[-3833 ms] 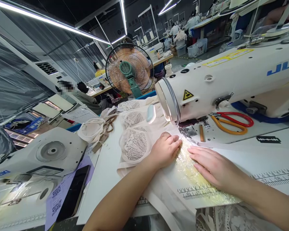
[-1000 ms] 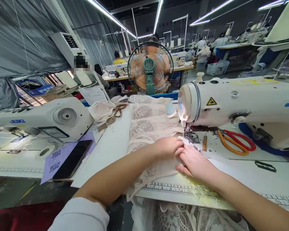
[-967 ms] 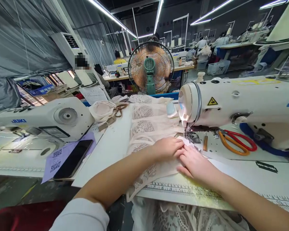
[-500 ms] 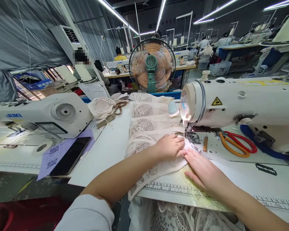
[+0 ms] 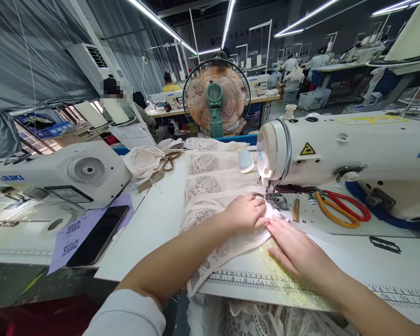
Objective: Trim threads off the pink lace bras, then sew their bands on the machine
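A cream lace bra piece (image 5: 210, 254) lies on the table, its upper edge at the needle area of the white sewing machine (image 5: 311, 144). My left hand (image 5: 247, 213) rests on this cloth just left of the needle, fingers bent and pressed together on it. Flat beside it, my right hand (image 5: 294, 245) has its fingers stretched over the cloth edge and its thumb apart. The fingertips of both hands nearly meet in front of the presser foot (image 5: 270, 193). More lace pieces (image 5: 205, 163) run in a row behind, joined or overlapping; which, I cannot tell.
Orange-and-red-handled scissors (image 5: 343, 210), a wooden-handled tool (image 5: 296, 210) and a razor blade (image 5: 385, 245) lie on the right. To the left are a phone (image 5: 98, 235), a purple paper (image 5: 65, 238) and a second sewing machine (image 5: 56, 177). A fan (image 5: 215, 95) stands ahead.
The view has shifted slightly, so the background sits a little further left. Both hands stay in nearly the same place on the cloth.
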The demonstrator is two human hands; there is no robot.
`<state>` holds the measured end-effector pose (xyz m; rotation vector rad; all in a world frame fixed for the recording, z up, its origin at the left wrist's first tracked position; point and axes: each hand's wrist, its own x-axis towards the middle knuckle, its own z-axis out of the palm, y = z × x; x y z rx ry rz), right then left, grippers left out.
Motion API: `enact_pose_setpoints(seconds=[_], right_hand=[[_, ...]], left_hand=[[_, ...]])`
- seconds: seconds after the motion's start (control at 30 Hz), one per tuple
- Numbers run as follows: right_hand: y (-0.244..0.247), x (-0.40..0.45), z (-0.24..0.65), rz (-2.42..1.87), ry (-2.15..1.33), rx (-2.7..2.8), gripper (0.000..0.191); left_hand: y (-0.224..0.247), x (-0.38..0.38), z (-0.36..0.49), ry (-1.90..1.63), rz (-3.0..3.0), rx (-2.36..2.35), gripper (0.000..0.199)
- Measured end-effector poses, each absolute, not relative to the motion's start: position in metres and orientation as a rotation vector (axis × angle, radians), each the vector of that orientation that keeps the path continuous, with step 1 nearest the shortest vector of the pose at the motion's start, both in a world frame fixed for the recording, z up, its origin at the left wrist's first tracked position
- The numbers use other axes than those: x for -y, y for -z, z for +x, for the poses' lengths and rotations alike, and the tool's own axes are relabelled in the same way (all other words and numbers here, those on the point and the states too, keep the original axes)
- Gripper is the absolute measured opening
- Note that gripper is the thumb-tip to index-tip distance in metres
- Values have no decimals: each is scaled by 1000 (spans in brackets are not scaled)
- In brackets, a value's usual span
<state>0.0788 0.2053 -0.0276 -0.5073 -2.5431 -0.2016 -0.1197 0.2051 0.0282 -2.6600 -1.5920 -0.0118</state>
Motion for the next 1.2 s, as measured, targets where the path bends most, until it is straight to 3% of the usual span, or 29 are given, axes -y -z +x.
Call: enact_pose_setpoints(seconds=[0.67,1.2], right_hand=[[25,-211,81,-678,4,2451,32],[29,-211,80,-642,0,2505,39]], left_hand=[[-28,-220,-133,33,-2691,1488,46],[-16,-185,-123,128,-2672,1161,29]])
